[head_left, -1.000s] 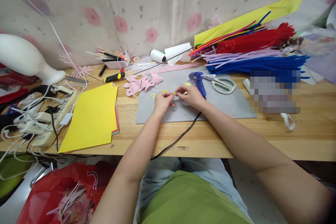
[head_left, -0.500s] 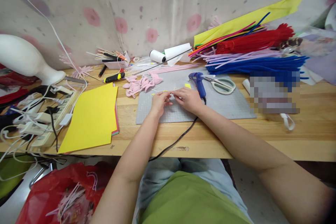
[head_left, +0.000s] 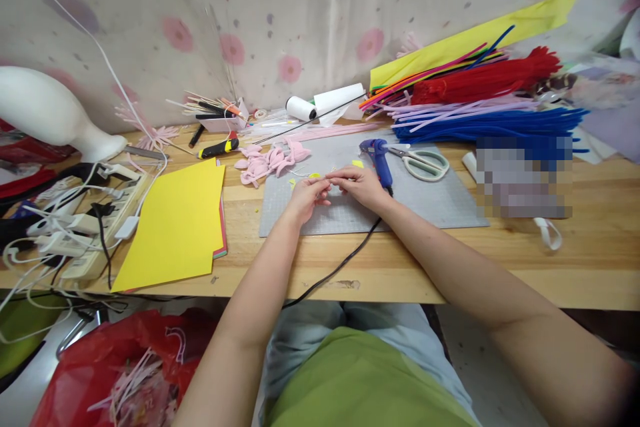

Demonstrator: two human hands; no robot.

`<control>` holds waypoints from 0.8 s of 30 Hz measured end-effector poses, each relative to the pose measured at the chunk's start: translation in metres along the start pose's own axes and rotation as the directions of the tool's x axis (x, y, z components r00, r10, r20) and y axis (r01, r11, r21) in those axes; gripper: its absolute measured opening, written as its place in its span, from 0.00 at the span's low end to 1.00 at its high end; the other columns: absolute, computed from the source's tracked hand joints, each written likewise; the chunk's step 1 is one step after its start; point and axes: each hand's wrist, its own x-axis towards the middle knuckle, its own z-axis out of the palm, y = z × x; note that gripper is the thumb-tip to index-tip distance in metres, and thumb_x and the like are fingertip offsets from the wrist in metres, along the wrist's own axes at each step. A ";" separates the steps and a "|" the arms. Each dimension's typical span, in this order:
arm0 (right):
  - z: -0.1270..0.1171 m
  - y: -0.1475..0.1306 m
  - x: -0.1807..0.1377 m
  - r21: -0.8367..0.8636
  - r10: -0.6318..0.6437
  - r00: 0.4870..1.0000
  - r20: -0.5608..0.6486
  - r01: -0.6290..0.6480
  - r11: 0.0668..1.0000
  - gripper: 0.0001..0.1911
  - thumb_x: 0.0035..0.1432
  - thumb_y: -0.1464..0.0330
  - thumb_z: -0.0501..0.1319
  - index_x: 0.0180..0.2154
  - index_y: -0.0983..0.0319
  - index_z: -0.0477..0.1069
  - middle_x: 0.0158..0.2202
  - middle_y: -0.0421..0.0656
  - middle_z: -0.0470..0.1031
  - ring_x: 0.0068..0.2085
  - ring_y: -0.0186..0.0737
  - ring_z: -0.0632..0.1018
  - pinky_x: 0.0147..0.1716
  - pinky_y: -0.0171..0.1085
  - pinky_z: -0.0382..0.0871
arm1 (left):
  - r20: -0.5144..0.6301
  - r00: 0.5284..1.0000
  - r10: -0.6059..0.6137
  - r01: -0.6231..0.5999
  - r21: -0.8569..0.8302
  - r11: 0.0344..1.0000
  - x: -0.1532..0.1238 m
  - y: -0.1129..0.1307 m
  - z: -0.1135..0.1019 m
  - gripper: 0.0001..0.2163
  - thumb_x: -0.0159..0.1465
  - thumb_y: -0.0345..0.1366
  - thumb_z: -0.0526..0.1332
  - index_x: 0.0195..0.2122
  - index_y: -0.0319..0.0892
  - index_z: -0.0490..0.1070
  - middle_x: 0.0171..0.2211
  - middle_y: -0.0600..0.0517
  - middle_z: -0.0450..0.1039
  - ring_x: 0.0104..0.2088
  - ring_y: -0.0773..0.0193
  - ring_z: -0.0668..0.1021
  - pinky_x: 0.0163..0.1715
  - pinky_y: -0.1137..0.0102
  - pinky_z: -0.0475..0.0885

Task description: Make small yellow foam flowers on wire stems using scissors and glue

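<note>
My left hand (head_left: pixel 307 199) and my right hand (head_left: pixel 357 183) meet fingertip to fingertip over the grey cutting mat (head_left: pixel 435 210). Both are pinched closed; whatever lies between the fingertips is too small to make out. Just behind the left fingertips shows a small round yellow piece (head_left: pixel 314 175). A yellow scrap (head_left: pixel 358 164) lies beyond the right hand. Fuzzy pink petal shapes (head_left: pixel 270 161) are heaped on the mat's left corner. Right of my hands, a blue glue gun (head_left: pixel 379 161) rests beside grey-handled scissors (head_left: pixel 425 163).
Yellow paper sheets (head_left: pixel 173 227) and a crowded power strip (head_left: pixel 107 227) are at the left. A yellow-black utility knife (head_left: pixel 218 148) lies behind the petals. Blue pipe cleaners (head_left: pixel 490 125) and red ones (head_left: pixel 485 78) are piled at the back right. The glue gun's black cord (head_left: pixel 335 270) crosses the front edge.
My hands have shifted slightly, the right one a little left and lower with its fingers closer to the left's. The round yellow piece behind the left fingertips shows more clearly.
</note>
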 end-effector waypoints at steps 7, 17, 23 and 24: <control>-0.006 -0.001 0.000 -0.139 0.064 0.987 -0.149 -0.085 0.987 0.15 0.48 0.57 0.60 0.26 0.63 0.71 0.23 0.39 0.72 0.20 0.29 0.67 0.23 0.33 0.61 | -0.070 0.996 0.052 -0.050 0.027 0.998 -0.002 -0.004 0.007 0.08 0.52 0.36 0.64 0.30 0.36 0.74 0.24 0.55 0.66 0.18 0.78 0.64 0.15 0.80 0.66; -0.010 -0.008 0.000 -0.141 0.180 0.984 -0.003 -0.179 0.974 0.20 0.43 0.51 0.63 0.22 0.61 0.65 0.14 0.34 0.61 0.16 0.29 0.62 0.17 0.32 0.53 | -0.160 0.975 0.153 -0.139 0.092 0.986 -0.003 -0.006 0.007 0.07 0.51 0.35 0.64 0.27 0.35 0.72 0.20 0.56 0.65 0.18 0.78 0.64 0.15 0.79 0.67; -0.012 -0.005 0.001 -0.099 0.213 0.977 0.022 -0.210 0.973 0.23 0.39 0.49 0.64 0.23 0.61 0.63 0.15 0.34 0.61 0.16 0.28 0.62 0.17 0.33 0.53 | -0.162 0.972 0.168 -0.150 0.120 0.981 -0.003 -0.007 0.008 0.06 0.51 0.35 0.64 0.27 0.36 0.72 0.20 0.56 0.64 0.17 0.77 0.64 0.15 0.77 0.67; -0.012 -0.005 0.001 -0.123 0.201 0.980 0.012 -0.198 0.972 0.22 0.40 0.49 0.63 0.23 0.61 0.63 0.14 0.34 0.60 0.16 0.28 0.61 0.17 0.33 0.52 | -0.164 0.971 0.172 -0.153 0.122 0.981 -0.003 -0.007 0.009 0.07 0.51 0.35 0.64 0.27 0.36 0.73 0.20 0.57 0.64 0.17 0.77 0.64 0.15 0.77 0.67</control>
